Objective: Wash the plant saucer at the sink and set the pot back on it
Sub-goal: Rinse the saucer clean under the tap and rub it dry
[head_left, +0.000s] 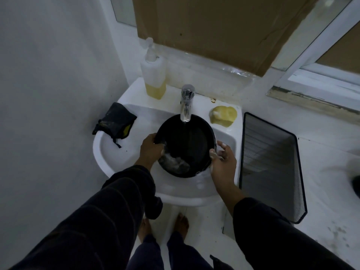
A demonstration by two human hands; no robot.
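Both hands hold black saucer (186,145), suds inside, over sink (109,152)

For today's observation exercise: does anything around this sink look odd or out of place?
Yes. A cardboard sheet covers the window behind the tap, and a dark scrubbing pad hangs partly off the sink rim.

Basin crowded by saucer and tap

The sink (109,158) bowl is largely filled by the black saucer (194,145), with the tap (186,103) overhanging its far rim. Bare basin is left only at the left, below a dark pouch (115,120); the right flank is hemmed by a mesh basket (272,164).
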